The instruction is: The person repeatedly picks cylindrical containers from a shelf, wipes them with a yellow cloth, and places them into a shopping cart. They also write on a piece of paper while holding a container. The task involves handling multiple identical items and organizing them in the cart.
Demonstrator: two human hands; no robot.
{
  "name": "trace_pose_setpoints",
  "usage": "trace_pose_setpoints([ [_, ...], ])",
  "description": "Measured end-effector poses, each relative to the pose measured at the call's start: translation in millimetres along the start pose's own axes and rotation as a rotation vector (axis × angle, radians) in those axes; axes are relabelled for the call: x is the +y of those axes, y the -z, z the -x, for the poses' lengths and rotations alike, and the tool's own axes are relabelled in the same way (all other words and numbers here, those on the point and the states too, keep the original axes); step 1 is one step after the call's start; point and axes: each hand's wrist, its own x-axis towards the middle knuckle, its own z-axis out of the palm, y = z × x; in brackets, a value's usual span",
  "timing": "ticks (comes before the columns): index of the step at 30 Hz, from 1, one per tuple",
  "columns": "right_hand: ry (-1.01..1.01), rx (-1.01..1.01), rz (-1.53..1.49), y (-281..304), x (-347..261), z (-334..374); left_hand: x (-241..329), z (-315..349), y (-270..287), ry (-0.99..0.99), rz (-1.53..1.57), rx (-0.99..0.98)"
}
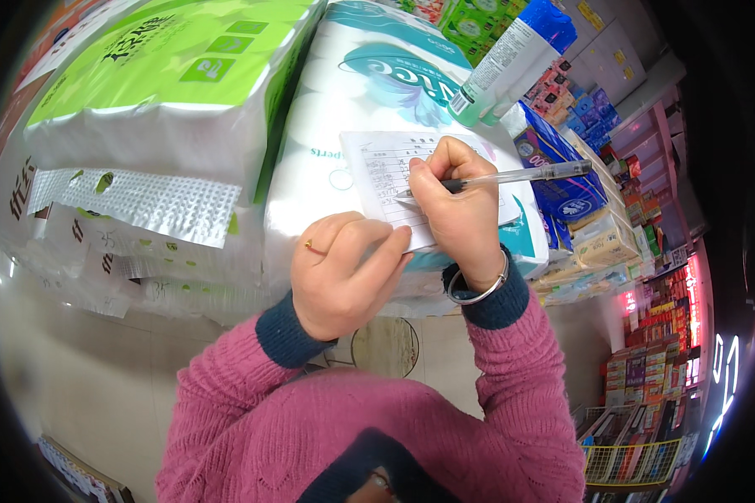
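Note:
My right hand (466,220) is closed around a clear-barrelled pen (530,173), its tip touching a white paper form (367,155). Handwriting fills several ruled lines of the sheet. Beneath it is a white and teal pack of toilet rolls (310,189), serving as the writing surface. My left hand (335,272) has curled fingers and a ring; its fingertips hold the form's near left edge. Part of the sheet is hidden behind my right hand.
Green and white tissue packs (159,126) are stacked at the left. A clear bottle with a blue cap (512,67) stands beyond the form. Blue tissue packs (562,176) lie to the right. Shelves of boxed goods (642,369) and a yellow wire basket (629,461) are farther right.

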Motion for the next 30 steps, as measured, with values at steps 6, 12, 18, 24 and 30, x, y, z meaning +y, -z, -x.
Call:
trace_pose_setpoints([
  [6, 0.036, -0.013, 0.049, 0.0, -2.0, -0.2, 0.1, -0.3, 0.1, -0.001, -0.003, -0.003],
  [12, 0.048, -0.013, 0.06, 1.3, -0.5, -0.3, -3.0, -2.9, 0.9, -0.068, -0.01, 0.017],
  [18, -0.002, 0.028, 0.0, 1.1, 0.5, -0.3, -2.8, -3.9, 1.6, -0.067, -0.007, 0.007],
  [24, 0.028, 0.015, 0.044, 0.2, -1.0, 0.0, -0.8, -1.4, 1.1, -0.026, -0.007, 0.0],
  [30, 0.04, 0.031, 0.065, 1.7, 0.3, 1.0, -0.5, 0.4, -0.1, -0.002, 0.01, -0.008],
])
